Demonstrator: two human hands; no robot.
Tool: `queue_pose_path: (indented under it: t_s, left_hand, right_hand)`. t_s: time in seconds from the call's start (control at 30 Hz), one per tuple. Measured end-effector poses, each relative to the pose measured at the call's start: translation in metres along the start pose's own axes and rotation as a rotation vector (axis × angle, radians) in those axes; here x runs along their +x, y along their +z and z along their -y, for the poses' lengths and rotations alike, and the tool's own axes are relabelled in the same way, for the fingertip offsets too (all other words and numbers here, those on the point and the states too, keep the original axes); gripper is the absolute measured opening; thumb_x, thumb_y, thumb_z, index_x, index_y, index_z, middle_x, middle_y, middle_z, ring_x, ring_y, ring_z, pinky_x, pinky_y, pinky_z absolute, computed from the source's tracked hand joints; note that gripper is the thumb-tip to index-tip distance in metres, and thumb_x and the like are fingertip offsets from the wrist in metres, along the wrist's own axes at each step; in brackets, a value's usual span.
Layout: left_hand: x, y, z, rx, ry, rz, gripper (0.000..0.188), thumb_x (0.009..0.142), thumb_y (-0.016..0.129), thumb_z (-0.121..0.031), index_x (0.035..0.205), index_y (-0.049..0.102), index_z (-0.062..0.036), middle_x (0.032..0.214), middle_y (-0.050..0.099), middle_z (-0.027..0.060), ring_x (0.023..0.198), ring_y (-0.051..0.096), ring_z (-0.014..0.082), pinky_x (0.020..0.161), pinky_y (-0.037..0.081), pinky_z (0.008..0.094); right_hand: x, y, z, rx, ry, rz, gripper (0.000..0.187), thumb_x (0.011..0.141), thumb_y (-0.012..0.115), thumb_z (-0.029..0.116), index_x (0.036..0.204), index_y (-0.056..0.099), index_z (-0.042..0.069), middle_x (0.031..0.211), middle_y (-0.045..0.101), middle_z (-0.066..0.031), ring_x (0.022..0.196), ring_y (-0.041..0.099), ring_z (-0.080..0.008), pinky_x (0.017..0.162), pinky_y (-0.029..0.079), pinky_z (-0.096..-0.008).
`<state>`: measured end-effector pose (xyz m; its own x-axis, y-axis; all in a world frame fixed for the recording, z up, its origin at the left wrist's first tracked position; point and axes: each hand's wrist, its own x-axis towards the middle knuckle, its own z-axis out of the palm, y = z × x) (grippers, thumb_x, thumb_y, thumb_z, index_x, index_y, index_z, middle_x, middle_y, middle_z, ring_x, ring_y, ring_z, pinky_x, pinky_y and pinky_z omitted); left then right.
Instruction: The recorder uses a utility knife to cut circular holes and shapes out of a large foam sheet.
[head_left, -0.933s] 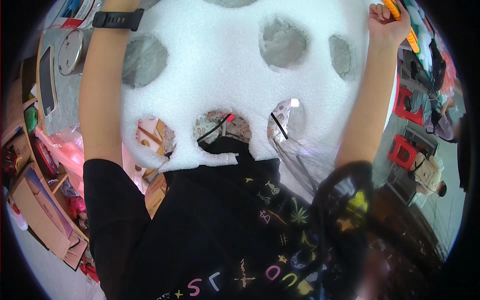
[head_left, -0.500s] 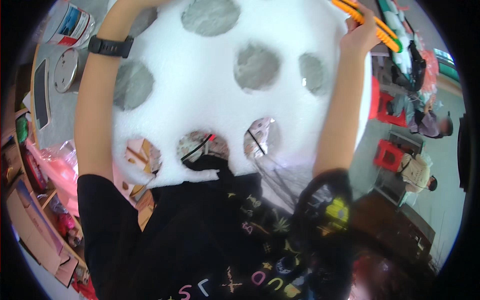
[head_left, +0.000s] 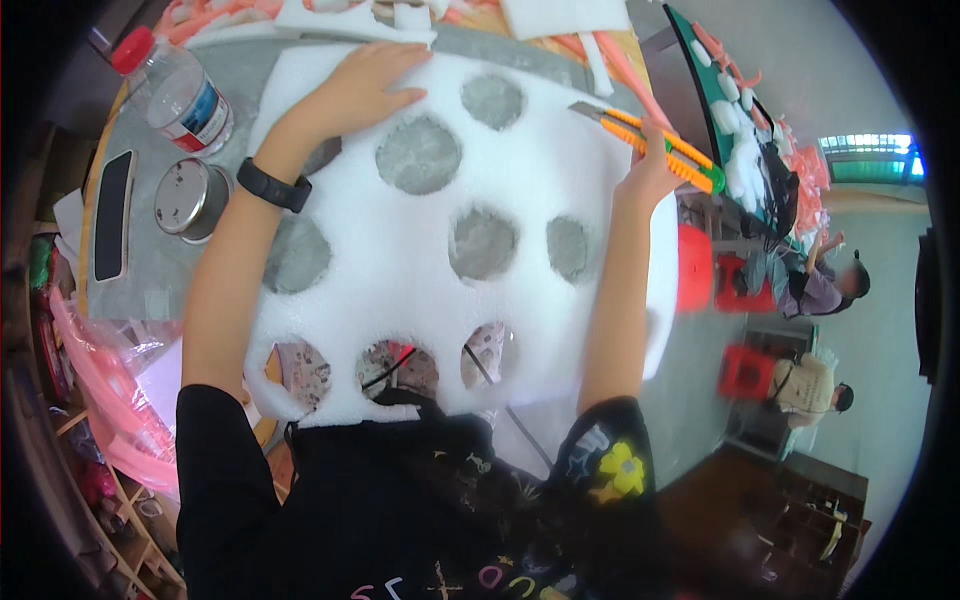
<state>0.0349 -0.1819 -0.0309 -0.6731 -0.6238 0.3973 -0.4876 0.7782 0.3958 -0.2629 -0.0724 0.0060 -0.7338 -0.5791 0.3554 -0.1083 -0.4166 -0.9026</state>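
A white foam sheet [head_left: 375, 290] with several round cut-out holes lies on the grey tabletop, its near edge hanging toward my black shirt. My left hand [head_left: 372, 88] rests on its far left part, palm down with thumb and fingers apart. On the right side of the sheet my right hand [head_left: 648, 172] is closed around an orange utility knife [head_left: 690, 168] with a green end. The knife's bare metal blade points to the far left, above the sheet. Through the far holes the grey surface shows; through the nearest ones, a patterned fabric.
At the left stand a clear bottle [head_left: 185, 105] with a red cap, a round metal tin [head_left: 190, 200] and a phone [head_left: 114, 215]. Foam offcuts [head_left: 345, 22] lie along the far edge. Two people sit off to the right near red stools [head_left: 745, 372].
The view has shifted, so the foam sheet sits lower in it and more of the far table shows. My left hand and the knife's blade have come fully into view.
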Motion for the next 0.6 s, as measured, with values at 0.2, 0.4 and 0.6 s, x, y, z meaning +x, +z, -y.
queue_pose_path:
  t_s: [0.2,0.4,0.6]
  left_hand:
    - [-0.0012,-0.0015,-0.005,-0.02,-0.068,0.025,0.049,0.086,0.055,-0.027,0.129,0.045,-0.0067,0.134,0.043,0.0115,0.124,0.037,0.028,0.105,0.026,0.0366]
    - [-0.0016,-0.0055,-0.008,-0.017,-0.072,0.041,0.05,0.086,0.054,-0.029,0.13,0.044,-0.0062,0.135,0.042,0.0123,0.125,0.036,0.0287,0.106,0.025,0.0371]
    - [-0.0021,-0.0016,-0.0023,0.018,-0.047,0.029,0.05,0.086,0.054,-0.029,0.13,0.044,-0.0058,0.135,0.041,0.0124,0.125,0.035,0.0291,0.106,0.025,0.0365]
  right_hand:
    - [0.0009,0.0032,-0.0025,0.032,0.093,-0.13,0.033,0.069,0.07,0.007,0.094,0.048,0.007,0.085,0.053,-0.0028,0.066,0.047,-0.0063,0.052,0.034,-0.0162]
    - [-0.0049,0.0074,-0.0006,-0.007,0.076,-0.028,0.021,0.069,0.068,0.007,0.085,0.054,0.006,0.081,0.054,-0.0018,0.067,0.049,-0.0058,0.052,0.035,-0.0154]
    - [-0.0059,0.0082,0.001,-0.047,0.091,0.007,0.017,0.07,0.067,0.007,0.083,0.056,0.006,0.079,0.054,-0.0007,0.062,0.046,-0.0044,0.051,0.033,-0.0152]
